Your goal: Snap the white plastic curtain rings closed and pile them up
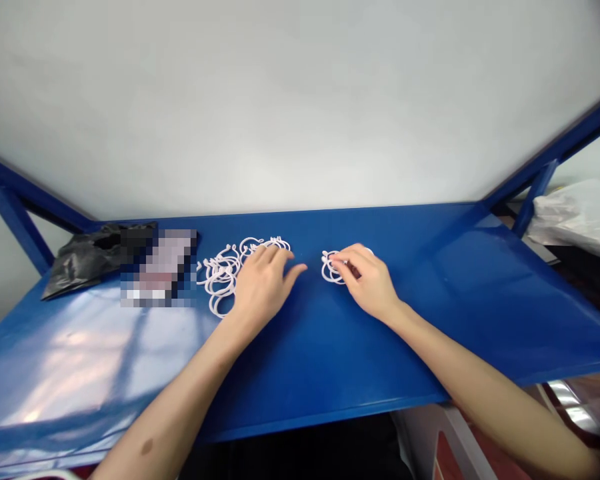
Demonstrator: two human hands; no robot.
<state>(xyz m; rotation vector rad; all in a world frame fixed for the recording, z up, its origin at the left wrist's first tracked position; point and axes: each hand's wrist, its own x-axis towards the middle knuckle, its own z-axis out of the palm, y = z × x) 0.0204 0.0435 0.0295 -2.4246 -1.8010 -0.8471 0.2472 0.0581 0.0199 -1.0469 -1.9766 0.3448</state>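
Note:
A tangled pile of white plastic rings (223,277) with small knobs and eyelets, like curtain rings, lies left of centre on the blue table (300,373). My left hand (263,283) rests over the right side of this pile, thumb apart from the fingers. It hides some of the rings, and no ring shows in its grasp. A few more white rings (330,272) lie in a smaller group to the right. My right hand (367,277) is there, thumb and fingers pinched on a ring of this group; the palm side is partly hidden.
At the back left lie a black plastic bag (85,257) and a pixelated, phone-shaped object (163,263). A pale wall panel (300,113) rises behind the table. Blue frame bars (540,193) stand at both sides. Beyond the right one sits a clear plastic bag (580,217).

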